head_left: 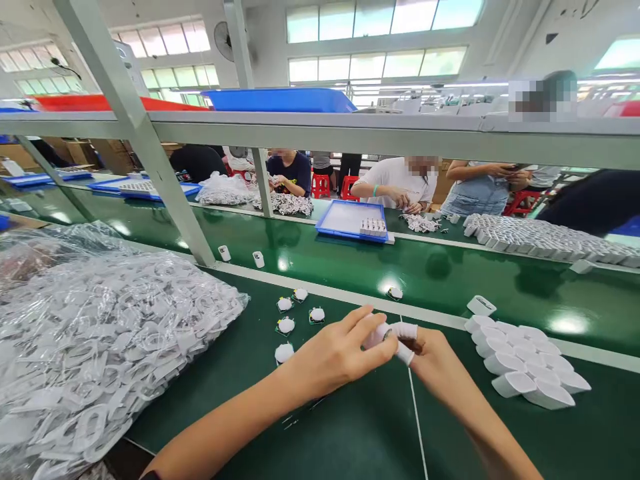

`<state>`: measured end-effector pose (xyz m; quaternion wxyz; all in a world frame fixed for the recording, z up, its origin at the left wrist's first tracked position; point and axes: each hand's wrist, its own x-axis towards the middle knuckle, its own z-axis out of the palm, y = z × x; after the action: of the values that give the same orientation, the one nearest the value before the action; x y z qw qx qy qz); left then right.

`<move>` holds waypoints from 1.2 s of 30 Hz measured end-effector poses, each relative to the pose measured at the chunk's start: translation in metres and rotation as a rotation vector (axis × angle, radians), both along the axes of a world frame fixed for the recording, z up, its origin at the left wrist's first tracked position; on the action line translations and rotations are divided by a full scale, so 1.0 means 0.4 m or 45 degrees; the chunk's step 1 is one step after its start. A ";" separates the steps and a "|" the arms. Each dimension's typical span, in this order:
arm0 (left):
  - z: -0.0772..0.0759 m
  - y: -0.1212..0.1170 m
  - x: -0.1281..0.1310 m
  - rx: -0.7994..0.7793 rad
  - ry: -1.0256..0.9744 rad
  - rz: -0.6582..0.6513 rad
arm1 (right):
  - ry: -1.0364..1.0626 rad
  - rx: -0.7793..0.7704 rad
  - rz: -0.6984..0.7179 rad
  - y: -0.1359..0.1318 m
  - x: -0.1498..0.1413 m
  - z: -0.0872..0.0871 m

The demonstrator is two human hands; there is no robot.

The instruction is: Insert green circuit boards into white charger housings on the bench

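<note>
My left hand (335, 353) and my right hand (433, 360) meet above the green table (360, 427), near its middle. Both hands are closed round a small part (386, 333) that I cannot make out clearly. White finger cots cover several fingertips. Just left of my hands lie several small round white-and-green parts (286, 325). A pile of white plastic housings (525, 370) lies to the right of my right hand.
A big clear bag of white plastic rings (95, 333) fills the left. A green conveyor belt (450, 273) runs behind, carrying a few small white parts (259, 259). Beyond it sit a blue tray (350, 220), rows of white housings (540, 237) and several seated people. A grey shelf frame (320, 130) crosses overhead.
</note>
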<state>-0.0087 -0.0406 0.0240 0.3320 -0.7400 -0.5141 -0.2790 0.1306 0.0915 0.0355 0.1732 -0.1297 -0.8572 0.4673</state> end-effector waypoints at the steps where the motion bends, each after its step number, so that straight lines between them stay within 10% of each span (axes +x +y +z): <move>1: -0.008 0.002 0.002 -0.067 -0.036 0.010 | -0.012 0.039 0.006 0.004 -0.007 -0.010; 8: -0.101 0.125 -0.079 -0.595 -0.823 -0.046 | -0.067 0.342 -0.165 0.063 0.020 -0.077; 14: -0.152 0.280 -0.281 -0.706 -1.229 0.302 | -0.177 0.820 -0.550 0.189 0.276 -0.115; 20: -0.144 0.309 -0.352 -0.742 -1.365 0.393 | -0.413 1.234 -0.537 0.263 0.433 -0.212; 24: -0.115 0.261 -0.330 -0.707 -1.339 0.375 | -0.443 1.406 -0.512 0.296 0.450 -0.263; 29: -0.109 0.060 -0.182 -0.785 -1.252 0.151 | -0.367 1.348 -0.459 0.310 0.407 -0.263; 36: -0.200 -0.072 -0.009 -1.165 -1.526 -0.201 | 0.077 1.050 0.294 0.021 0.104 -0.174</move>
<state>-0.0123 -0.0693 -0.0559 -0.3652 -0.5605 -0.6165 -0.4152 0.1722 0.1000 -0.0340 0.1821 0.0607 -0.9757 0.1053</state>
